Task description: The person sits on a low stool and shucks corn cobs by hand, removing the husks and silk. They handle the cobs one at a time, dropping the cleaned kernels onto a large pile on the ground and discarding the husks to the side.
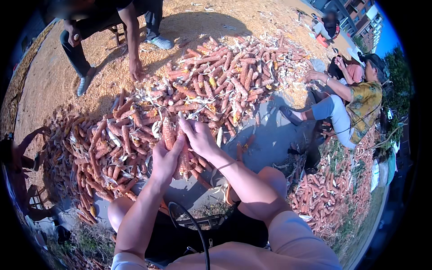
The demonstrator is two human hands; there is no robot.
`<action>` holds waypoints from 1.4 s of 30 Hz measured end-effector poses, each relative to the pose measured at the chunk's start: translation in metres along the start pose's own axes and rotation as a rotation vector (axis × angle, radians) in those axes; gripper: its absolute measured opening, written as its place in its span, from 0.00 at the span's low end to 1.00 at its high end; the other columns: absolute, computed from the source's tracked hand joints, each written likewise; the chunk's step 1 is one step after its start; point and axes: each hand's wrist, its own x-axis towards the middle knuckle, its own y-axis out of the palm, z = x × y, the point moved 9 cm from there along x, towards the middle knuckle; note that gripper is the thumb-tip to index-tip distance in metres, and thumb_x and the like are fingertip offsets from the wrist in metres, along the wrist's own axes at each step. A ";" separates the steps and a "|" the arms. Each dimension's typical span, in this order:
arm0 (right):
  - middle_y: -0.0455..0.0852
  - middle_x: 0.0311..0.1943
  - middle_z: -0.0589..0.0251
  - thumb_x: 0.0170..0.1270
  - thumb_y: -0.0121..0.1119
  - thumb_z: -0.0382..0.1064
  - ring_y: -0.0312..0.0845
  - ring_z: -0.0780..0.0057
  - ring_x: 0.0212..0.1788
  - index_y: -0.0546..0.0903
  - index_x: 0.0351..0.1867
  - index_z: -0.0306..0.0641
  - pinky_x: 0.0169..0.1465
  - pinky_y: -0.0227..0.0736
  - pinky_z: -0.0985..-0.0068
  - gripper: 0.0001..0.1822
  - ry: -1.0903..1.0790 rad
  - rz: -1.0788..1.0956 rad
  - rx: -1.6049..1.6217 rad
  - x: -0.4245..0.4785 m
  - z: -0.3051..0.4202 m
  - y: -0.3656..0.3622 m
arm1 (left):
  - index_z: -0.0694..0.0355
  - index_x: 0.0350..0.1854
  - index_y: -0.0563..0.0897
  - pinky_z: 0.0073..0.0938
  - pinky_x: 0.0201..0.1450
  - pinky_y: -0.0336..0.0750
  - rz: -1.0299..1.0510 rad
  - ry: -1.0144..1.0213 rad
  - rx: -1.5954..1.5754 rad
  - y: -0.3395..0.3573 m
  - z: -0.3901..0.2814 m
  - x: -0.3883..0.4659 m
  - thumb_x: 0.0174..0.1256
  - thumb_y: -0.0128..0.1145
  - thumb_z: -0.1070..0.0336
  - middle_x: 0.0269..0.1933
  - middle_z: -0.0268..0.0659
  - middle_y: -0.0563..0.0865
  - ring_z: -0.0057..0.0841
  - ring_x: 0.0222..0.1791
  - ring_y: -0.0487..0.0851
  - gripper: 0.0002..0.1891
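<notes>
My left hand (166, 158) is closed on a reddish corn cob (168, 132) that points up and away from me. In my right hand (199, 136) is a second cob (183, 162), side by side with the first; its lower end shows a few pale kernels. Both hands are close together in front of my knees. Just beyond them lies a large heap of corn cobs (202, 87), mostly stripped, with dry husks and some yellow kernels among them. A cob with yellow kernels (212, 81) rests on the heap.
Loose kernels (209, 25) cover the ground behind the heap. A person (135, 64) reaches down at the upper left; others sit at the right (364, 98), far upper right and left edge. More cobs (324, 199) lie at the lower right. A black cable (199, 233) hangs near my chest.
</notes>
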 end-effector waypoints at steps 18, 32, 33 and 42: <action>0.75 0.21 0.67 0.81 0.52 0.51 0.65 0.80 0.26 0.80 0.32 0.32 0.31 0.64 0.72 0.23 -0.110 -0.062 0.051 0.005 0.015 -0.011 | 0.67 0.50 0.80 0.24 0.32 0.83 0.118 0.001 -0.141 0.009 -0.005 0.003 0.78 0.58 0.59 0.36 0.37 0.88 0.22 0.28 0.86 0.14; 0.83 0.36 0.66 0.80 0.49 0.46 0.78 0.79 0.35 0.81 0.43 0.40 0.38 0.76 0.75 0.14 0.649 -0.006 0.882 -0.013 -0.092 0.034 | 0.63 0.53 0.77 0.26 0.38 0.83 -0.006 -0.040 -0.274 0.010 -0.002 -0.002 0.73 0.65 0.57 0.41 0.34 0.85 0.21 0.36 0.85 0.17; 0.82 0.34 0.66 0.79 0.48 0.45 0.76 0.77 0.33 0.80 0.41 0.41 0.37 0.74 0.76 0.13 0.734 -0.011 0.868 -0.023 -0.100 0.044 | 0.63 0.54 0.77 0.25 0.38 0.83 -0.050 -0.046 -0.269 0.006 0.001 -0.005 0.75 0.62 0.57 0.41 0.34 0.85 0.22 0.35 0.85 0.17; 0.82 0.57 0.47 0.81 0.40 0.48 0.80 0.57 0.58 0.72 0.67 0.32 0.63 0.79 0.58 0.25 0.784 0.116 0.861 0.090 -0.195 0.071 | 0.60 0.60 0.78 0.26 0.50 0.81 -0.141 -0.109 -0.555 -0.015 -0.011 -0.005 0.78 0.58 0.60 0.50 0.32 0.87 0.21 0.46 0.85 0.16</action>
